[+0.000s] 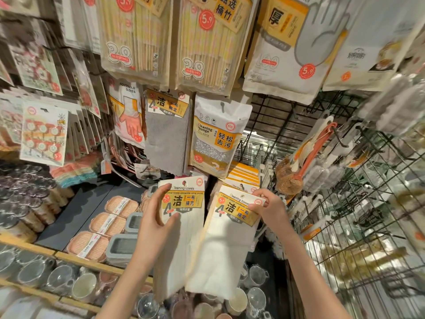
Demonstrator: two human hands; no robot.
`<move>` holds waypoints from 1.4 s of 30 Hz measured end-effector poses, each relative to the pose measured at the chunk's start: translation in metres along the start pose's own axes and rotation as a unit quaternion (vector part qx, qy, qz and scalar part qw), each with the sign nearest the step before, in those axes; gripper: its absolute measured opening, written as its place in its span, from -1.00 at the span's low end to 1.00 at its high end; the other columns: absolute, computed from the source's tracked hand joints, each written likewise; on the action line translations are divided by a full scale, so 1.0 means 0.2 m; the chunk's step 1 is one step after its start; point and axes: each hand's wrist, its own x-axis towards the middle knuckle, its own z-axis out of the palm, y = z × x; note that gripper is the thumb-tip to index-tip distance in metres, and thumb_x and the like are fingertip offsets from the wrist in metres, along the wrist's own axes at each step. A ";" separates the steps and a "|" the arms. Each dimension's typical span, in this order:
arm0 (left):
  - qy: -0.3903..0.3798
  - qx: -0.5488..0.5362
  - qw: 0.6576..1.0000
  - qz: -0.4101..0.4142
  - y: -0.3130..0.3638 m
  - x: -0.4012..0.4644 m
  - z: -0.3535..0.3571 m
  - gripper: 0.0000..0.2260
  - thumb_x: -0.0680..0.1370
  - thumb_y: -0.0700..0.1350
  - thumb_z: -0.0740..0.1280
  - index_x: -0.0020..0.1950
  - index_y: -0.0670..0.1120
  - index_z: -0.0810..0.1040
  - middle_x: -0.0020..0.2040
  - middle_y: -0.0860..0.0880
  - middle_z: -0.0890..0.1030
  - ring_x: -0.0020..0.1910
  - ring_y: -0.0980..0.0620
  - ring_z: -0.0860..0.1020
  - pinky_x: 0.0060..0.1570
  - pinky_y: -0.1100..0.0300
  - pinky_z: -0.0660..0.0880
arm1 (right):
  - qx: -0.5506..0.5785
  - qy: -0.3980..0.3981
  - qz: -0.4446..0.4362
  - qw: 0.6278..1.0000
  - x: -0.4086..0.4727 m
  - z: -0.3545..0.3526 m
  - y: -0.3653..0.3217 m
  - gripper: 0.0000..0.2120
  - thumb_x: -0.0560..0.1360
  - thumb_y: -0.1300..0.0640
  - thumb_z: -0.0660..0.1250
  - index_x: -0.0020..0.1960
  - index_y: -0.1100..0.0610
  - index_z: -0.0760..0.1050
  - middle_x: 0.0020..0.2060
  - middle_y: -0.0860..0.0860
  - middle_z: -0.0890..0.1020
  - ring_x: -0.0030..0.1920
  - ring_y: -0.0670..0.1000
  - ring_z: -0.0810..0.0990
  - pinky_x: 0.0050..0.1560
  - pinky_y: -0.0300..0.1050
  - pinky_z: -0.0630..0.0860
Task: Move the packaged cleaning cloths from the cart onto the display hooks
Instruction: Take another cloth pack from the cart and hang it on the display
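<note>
Two packs of white cleaning towels with yellow header cards are in front of me, low in the display. My left hand [154,211] holds the left pack [181,229] by the left side of its card, thumb across the front. My right hand [268,207] pinches the top right corner of the right pack [226,247], which is tilted. Behind the right pack hang several more white towel packs [243,178] in a row on a hook. A grey towel pack [166,132] hangs above. No cart is in view.
A cleaning sponge pack [217,137] and household gloves [126,113] hang beside the grey towels. Chopstick packs [207,42] hang higher. A black wire grid [358,203] with brushes stands at the right. Soap dishes [108,224] and glass cups [57,272] sit on shelves below.
</note>
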 end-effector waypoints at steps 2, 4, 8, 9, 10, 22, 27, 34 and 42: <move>0.001 0.009 1.000 0.004 -0.01 0.01 0.00 -0.42 0.47 -0.34 0.37 0.36 0.14 0.35 0.30 0.15 0.44 0.26 0.36 0.36 0.26 0.27 0.30 | -0.012 0.006 -0.004 1.000 0.05 -0.01 0.04 -0.75 0.38 0.33 0.44 -0.06 0.05 0.50 -0.10 -0.01 0.59 -0.12 0.00 0.57 -0.21 -0.08 0.55; 0.002 0.018 1.000 0.009 -0.03 0.02 0.00 -0.42 0.47 -0.35 0.37 0.37 0.13 0.35 0.33 0.14 0.43 0.28 0.35 0.35 0.28 0.26 0.29 | -0.020 0.006 -0.002 1.000 0.09 -0.01 0.08 -0.75 0.38 0.33 0.44 -0.05 0.06 0.51 -0.08 0.01 0.60 -0.12 -0.01 0.57 -0.19 -0.06 0.54; 0.009 0.021 1.000 0.007 -0.05 0.03 0.00 -0.42 0.47 -0.37 0.37 0.37 0.10 0.35 0.35 0.13 0.42 0.31 0.32 0.34 0.32 0.21 0.28 | -0.055 0.014 0.010 0.998 0.19 0.01 0.15 -0.74 0.38 0.27 0.45 0.03 0.07 0.56 -0.10 -0.05 0.57 -0.09 0.00 0.54 -0.22 -0.12 0.48; 0.013 0.022 1.000 0.005 -0.06 0.03 0.00 -0.41 0.47 -0.37 0.37 0.36 0.12 0.35 0.34 0.13 0.42 0.31 0.33 0.34 0.32 0.20 0.27 | -0.058 0.024 0.011 0.998 0.21 0.02 0.16 -0.74 0.38 0.27 0.45 0.03 0.06 0.57 -0.10 -0.06 0.57 -0.09 0.00 0.54 -0.24 -0.16 0.43; 0.015 0.024 1.000 0.006 -0.06 0.04 0.00 -0.40 0.46 -0.38 0.37 0.35 0.14 0.34 0.34 0.14 0.42 0.31 0.34 0.33 0.33 0.19 0.27 | -0.060 0.034 0.009 0.998 0.24 0.02 0.17 -0.75 0.38 0.27 0.44 0.02 0.06 0.58 -0.11 -0.06 0.58 -0.10 0.00 0.54 -0.26 -0.18 0.41; 0.029 0.054 0.998 0.014 -0.07 0.08 -0.01 -0.39 0.46 -0.37 0.37 0.32 0.18 0.32 0.21 0.47 0.36 0.22 0.52 0.29 0.20 0.43 0.25 | -0.158 0.048 0.036 0.986 0.42 0.09 0.25 -0.75 0.36 0.20 0.43 0.03 0.03 0.59 -0.13 -0.03 0.58 -0.16 -0.03 0.50 -0.30 -0.19 0.33; 0.026 0.058 0.998 0.001 -0.08 0.10 -0.01 -0.42 0.46 -0.36 0.37 0.36 0.11 0.32 0.15 0.60 0.32 0.21 0.56 0.26 0.26 0.20 0.25 | -0.134 0.077 0.060 0.986 0.45 0.11 0.26 -0.74 0.35 0.17 0.45 -0.05 0.03 0.43 -0.26 -0.03 0.57 -0.25 0.05 0.54 -0.39 -0.17 0.30; 0.030 0.059 0.998 -0.011 -0.09 0.10 0.03 -0.42 0.46 -0.34 0.38 0.36 0.12 0.34 0.21 0.47 0.33 0.19 0.56 0.28 0.29 0.10 0.30 | -0.092 0.090 0.020 0.991 0.45 0.12 0.28 -0.81 0.32 0.19 0.39 -0.20 0.12 0.38 -0.44 -0.07 0.40 -0.41 -0.05 0.38 -0.42 -0.14 0.21; 0.030 0.052 0.998 -0.010 -0.11 0.09 0.02 -0.41 0.45 -0.37 0.37 0.38 0.06 0.34 0.19 0.55 0.34 0.24 0.52 0.27 0.28 0.25 0.23 | -0.087 0.110 -0.006 0.990 0.47 0.12 0.37 -0.91 0.44 0.19 0.34 -0.07 0.06 0.55 -0.22 -0.04 0.59 -0.21 0.00 0.52 -0.36 -0.17 0.33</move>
